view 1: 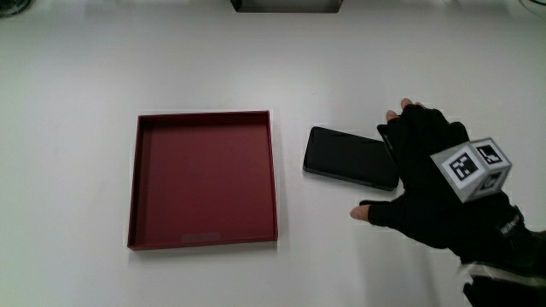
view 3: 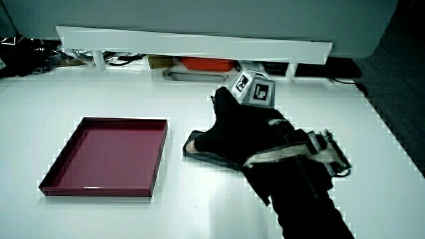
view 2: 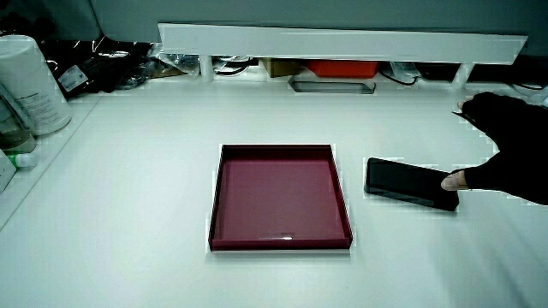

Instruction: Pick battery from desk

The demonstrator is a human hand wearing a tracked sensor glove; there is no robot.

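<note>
Step in hand: the approach to the grasp, as I judge it; nothing is lifted yet
Battery: a flat black slab, much like a phone or a power bank [view 1: 351, 158], lying flat on the white desk [view 1: 77, 68] just beside the red tray [view 1: 203, 240]; seen also in a side view [view 2: 409, 182]; in a side view [view 3: 211, 158] only its edge shows under the hand
Hand: the gloved hand [view 1: 429, 183] lies over the end of the battery away from the tray; fingers spread wide and holding nothing; the thumb tip [view 1: 365, 211] rests on the desk near the battery's edge nearer the person; a side view [view 2: 514, 154] shows the thumb at the battery's corner
Marker cube: patterned, on the back of the hand [view 1: 472, 167]
Tray: shallow, square, nothing in it
Next move: it calls for closing thumb and fingers across the battery's two long edges, then a straight lift; the slab is thin and low, so the fingertips must get under or firmly against the edges
</note>
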